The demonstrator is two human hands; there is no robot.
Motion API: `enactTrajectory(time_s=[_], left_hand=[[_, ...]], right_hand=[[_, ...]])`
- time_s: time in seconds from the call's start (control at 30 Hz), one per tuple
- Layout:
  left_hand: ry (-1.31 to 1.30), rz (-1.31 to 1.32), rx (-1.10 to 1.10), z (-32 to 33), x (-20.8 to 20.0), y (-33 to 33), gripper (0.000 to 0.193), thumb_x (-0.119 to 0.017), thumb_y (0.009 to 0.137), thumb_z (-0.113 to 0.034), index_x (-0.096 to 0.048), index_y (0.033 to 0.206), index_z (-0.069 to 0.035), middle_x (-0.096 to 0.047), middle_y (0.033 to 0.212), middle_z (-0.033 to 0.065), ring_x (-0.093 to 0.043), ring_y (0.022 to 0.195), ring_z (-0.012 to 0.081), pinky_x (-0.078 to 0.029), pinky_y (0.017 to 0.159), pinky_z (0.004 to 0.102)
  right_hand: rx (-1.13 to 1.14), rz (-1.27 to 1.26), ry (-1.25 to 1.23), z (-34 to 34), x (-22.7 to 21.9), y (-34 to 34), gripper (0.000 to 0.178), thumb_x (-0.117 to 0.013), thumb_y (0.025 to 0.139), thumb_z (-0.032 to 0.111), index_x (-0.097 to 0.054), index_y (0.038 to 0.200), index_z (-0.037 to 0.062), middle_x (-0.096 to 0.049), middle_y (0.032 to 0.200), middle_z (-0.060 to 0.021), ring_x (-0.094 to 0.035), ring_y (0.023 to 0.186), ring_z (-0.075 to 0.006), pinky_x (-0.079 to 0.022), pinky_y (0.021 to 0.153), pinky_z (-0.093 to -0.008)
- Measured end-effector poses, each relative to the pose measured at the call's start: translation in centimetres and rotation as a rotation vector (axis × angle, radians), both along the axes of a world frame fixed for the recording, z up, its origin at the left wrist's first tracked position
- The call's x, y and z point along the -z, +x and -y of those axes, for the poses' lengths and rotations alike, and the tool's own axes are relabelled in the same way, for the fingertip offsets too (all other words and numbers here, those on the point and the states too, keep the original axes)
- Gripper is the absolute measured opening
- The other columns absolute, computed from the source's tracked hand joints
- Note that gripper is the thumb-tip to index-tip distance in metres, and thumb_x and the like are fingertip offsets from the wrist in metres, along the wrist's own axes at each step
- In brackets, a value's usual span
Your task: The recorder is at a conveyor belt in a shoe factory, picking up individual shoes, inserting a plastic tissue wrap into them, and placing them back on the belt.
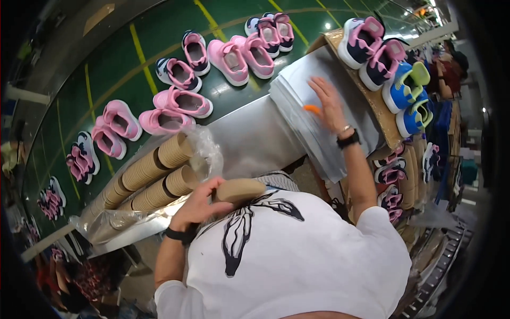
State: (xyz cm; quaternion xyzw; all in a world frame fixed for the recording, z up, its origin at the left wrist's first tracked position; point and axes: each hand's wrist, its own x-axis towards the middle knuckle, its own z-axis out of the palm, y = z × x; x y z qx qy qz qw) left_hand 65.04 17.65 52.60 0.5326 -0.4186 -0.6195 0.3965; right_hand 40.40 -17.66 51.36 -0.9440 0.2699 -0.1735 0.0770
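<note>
My left hand (197,206) is closed on a curved tan cardboard piece (240,190), held close against the front of my white shirt. It looks like the nested tan cardboard pieces (154,169) that lie in rows in clear plastic wrap just beyond that hand. My right hand (330,109) is over a thick stack of thin whitish paper sheets (297,87), fingers stretched out and apart. Something orange (312,109), like a finger cover, shows on one of its fingers. Whether the palm touches the top sheet I cannot tell.
Pink sneakers (228,61) and navy-and-pink sneakers (180,74) stand in pairs on the green table (122,48) with yellow lines. At the right, a cardboard box (380,117) carries navy-and-pink and blue-and-green sneakers (406,87). A bare metal surface (252,138) lies before me.
</note>
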Motion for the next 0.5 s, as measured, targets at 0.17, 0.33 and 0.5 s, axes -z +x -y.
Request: enactTrajectory(time_s=[0.17, 0.33, 0.5], left_hand=[[-0.046, -0.006, -0.153, 7.1, 1.4, 0.9, 0.039, -0.077, 0.072, -0.013, -0.054, 0.101, -0.003, -0.060, 0.090, 0.0006, -0.055, 0.079, 0.0084, -0.046, 0.069, 0.0241], [-0.582, -0.205, -0.844, 17.4, 4.5, -3.3, 0.036, -0.068, 0.077, -0.008, -0.053, 0.109, 0.001, -0.059, 0.094, 0.0052, -0.055, 0.080, 0.0082, -0.049, 0.068, 0.0267], [-0.405, -0.035, -0.280, 17.3, 5.3, -1.2, 0.032, -0.057, 0.084, -0.012, -0.052, 0.113, 0.000, -0.058, 0.092, 0.0053, -0.056, 0.083, 0.0148, -0.047, 0.070, 0.0295]], right_hand=[[0.249, 0.605, 0.768, 4.8, 2.3, -1.7, 0.026, -0.058, 0.085, 0.006, -0.060, 0.109, -0.0008, -0.064, 0.107, -0.0115, -0.061, 0.092, -0.0218, -0.049, 0.082, -0.0315], [-0.208, 0.630, 0.524, -6.4, -1.8, 9.3, 0.045, -0.062, 0.079, -0.005, -0.053, 0.123, 0.0027, -0.059, 0.117, -0.0132, -0.054, 0.114, -0.0250, -0.044, 0.096, -0.0348], [-0.625, 0.416, 0.754, -3.9, -8.5, 13.5, 0.075, -0.074, 0.066, 0.002, -0.040, 0.133, 0.0075, -0.042, 0.134, -0.0163, -0.040, 0.127, -0.0324, -0.033, 0.105, -0.0378]])
